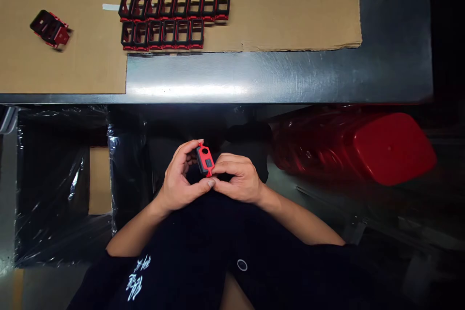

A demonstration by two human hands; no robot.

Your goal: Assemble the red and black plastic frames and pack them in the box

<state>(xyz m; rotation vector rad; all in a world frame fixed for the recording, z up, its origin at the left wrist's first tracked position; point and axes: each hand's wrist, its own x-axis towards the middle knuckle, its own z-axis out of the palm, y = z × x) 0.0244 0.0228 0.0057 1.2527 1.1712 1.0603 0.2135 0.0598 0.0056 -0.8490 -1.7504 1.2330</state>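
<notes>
A small red and black plastic part point(205, 159) is held over my lap, below the table's edge. My left hand point(179, 177) curls round its left side, fingers closed on it. My right hand point(238, 179) pinches its lower right side. On the cardboard sheet point(290, 5) on the table stand two tidy rows of several like black and red parts point(174, 19). One more such part point(50, 28) lies alone, tilted, at the far left of the cardboard.
The metal table point(254, 77) shows a bare shiny strip along its front edge. Under it, a black plastic-lined bin point(54, 179) stands at the left and a stack of red stools point(363, 147) lies at the right.
</notes>
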